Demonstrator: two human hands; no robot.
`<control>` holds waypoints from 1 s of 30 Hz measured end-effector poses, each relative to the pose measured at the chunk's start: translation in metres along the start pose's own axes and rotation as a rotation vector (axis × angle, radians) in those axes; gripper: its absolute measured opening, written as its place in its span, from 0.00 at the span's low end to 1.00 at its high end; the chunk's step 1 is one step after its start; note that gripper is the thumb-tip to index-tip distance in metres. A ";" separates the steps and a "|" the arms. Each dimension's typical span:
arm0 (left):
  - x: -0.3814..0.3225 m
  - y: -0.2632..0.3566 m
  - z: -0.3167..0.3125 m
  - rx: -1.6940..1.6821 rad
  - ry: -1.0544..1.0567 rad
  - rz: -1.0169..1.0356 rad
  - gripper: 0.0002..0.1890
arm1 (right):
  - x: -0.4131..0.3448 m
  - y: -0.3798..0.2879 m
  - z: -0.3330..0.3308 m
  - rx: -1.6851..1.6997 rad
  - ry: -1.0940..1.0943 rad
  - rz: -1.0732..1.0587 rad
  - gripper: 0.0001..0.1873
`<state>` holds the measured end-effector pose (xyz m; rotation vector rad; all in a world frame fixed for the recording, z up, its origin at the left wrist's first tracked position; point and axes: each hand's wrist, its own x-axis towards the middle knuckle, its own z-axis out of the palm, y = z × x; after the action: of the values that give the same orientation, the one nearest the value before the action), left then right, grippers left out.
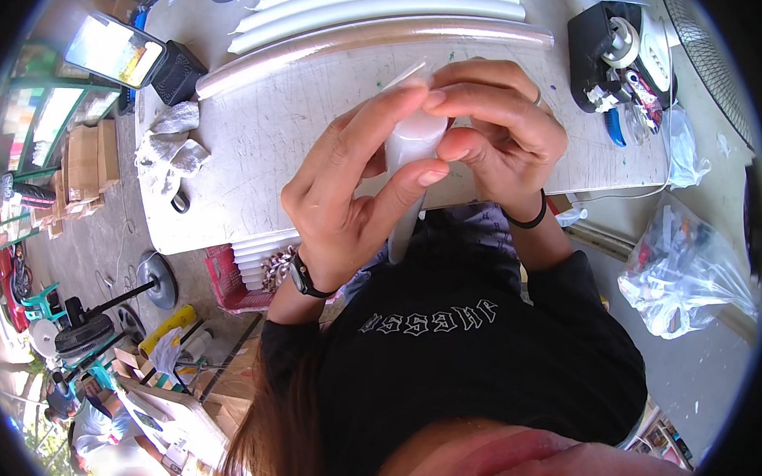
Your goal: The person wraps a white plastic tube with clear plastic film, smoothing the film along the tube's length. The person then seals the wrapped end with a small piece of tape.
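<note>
A white candle [415,134] in clear plastic film stands out towards the camera between my hands, its lower end tapering down over the table's near edge. My left hand [359,169], with a watch on its wrist, holds it between thumb and fingers from the left. Against the right side of its upper end, my right hand [500,118] presses its fingertips and thumb on the film. A flap of film sticks up above the fingertips. Behind lies a long roll of clear film [372,37], and beyond that several long white candles [377,11] lie side by side.
On the white table [256,148] are a crumpled cloth [173,145] and a phone [116,50] on a stand at left, and a black holder [587,57] with tape and tools at right. A pink basket [227,283] of candles sits below. A fan [707,45] and a plastic bag [682,269] are at right; another person [102,429] is at lower left.
</note>
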<state>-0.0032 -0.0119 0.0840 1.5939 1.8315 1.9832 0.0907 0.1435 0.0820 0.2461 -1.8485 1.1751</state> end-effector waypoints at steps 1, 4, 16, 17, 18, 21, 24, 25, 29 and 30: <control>0.001 0.001 -0.001 0.034 -0.013 -0.002 0.27 | 0.002 0.001 -0.003 -0.022 -0.021 -0.019 0.16; 0.003 0.005 -0.004 0.081 -0.033 -0.027 0.27 | 0.006 0.003 -0.010 -0.086 -0.115 -0.019 0.19; -0.018 -0.009 0.021 -0.356 0.059 -0.071 0.32 | -0.001 0.017 -0.003 0.165 -0.066 0.082 0.22; -0.019 -0.009 0.023 -0.359 0.070 -0.061 0.31 | -0.002 0.017 -0.001 0.215 -0.049 0.088 0.20; -0.020 -0.010 0.024 -0.361 0.080 -0.048 0.31 | -0.003 0.018 0.000 0.265 -0.032 0.090 0.19; -0.021 -0.013 0.026 -0.404 0.100 -0.023 0.31 | -0.004 0.019 0.005 0.424 0.000 0.084 0.15; -0.022 -0.014 0.026 -0.450 0.096 -0.019 0.31 | -0.005 0.023 0.005 0.418 -0.022 0.109 0.18; -0.021 -0.014 0.025 -0.461 0.081 -0.026 0.32 | -0.006 0.023 0.002 0.372 -0.038 0.143 0.20; -0.020 -0.013 0.025 -0.426 0.078 -0.018 0.31 | -0.006 0.027 0.001 0.336 -0.068 0.131 0.24; -0.020 -0.013 0.024 -0.412 0.083 -0.015 0.31 | -0.006 0.026 0.001 0.323 -0.078 0.141 0.24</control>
<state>0.0145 -0.0019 0.0562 1.3878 1.3276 2.2599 0.0784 0.1554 0.0610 0.3516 -1.7587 1.5831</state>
